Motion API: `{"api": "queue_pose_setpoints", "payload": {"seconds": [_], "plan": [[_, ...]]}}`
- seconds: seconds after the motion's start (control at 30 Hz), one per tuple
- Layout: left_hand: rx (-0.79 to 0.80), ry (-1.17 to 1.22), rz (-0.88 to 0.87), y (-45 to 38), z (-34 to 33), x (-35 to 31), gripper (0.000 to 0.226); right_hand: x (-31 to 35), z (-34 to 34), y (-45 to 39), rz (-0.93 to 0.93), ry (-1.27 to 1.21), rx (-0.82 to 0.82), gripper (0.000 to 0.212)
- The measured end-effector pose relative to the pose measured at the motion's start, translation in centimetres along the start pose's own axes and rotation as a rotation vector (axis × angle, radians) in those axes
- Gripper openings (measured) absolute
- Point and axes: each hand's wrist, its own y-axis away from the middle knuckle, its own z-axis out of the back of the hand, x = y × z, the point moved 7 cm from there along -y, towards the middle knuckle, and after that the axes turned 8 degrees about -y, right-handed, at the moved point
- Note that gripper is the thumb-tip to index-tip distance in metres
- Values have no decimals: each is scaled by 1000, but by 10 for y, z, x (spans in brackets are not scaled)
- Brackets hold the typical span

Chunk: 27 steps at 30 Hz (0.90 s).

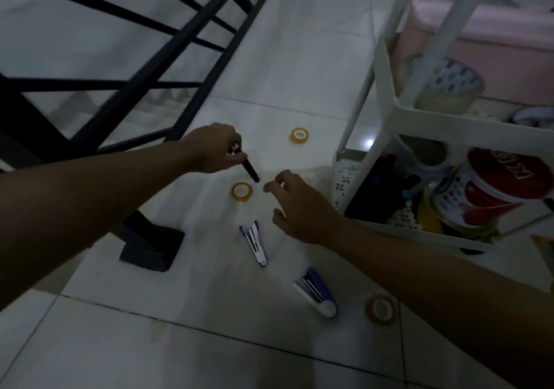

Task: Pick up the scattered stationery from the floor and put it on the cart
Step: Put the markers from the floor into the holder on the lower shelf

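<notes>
Left hand (pixel 213 148) pinches dark slim marker (pixel 250 171) above floor; right hand (pixel 302 206) loosely spread beside it. Yellowish tape rolls (pixel 241 191), purple-white staplers (pixel 254 242) scattered on white tiled floor (pixel 150 343) — white cart (pixel 386 88) right, black railing (pixel 168 67) left.

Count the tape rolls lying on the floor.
3. One tape roll lies farthest off, near the cart; one lies between the two hands; one lies nearest, beside the right forearm, which may hide more.
</notes>
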Motion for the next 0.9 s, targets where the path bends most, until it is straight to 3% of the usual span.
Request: {"api": "queue_pose_setpoints", "payload": {"seconds": [0.2,0.43,0.6,0.73,0.9], "plan": [[-7,124,-212,37,31,-90,36,7,38,23,-62,-287,-11,47],[-6,254,-387,58,44,-191,39,-26,57,92,-249,-377,40,43],[-36,348,-464,55,48,-235,25,-40,70,133,-237,-338,106,24],[-8,315,-524,51,37,-256,35,-49,76,158,-238,-267,174,20],[58,173,-507,41,15,-267,35,-71,100,187,-306,-172,145,35]]}}
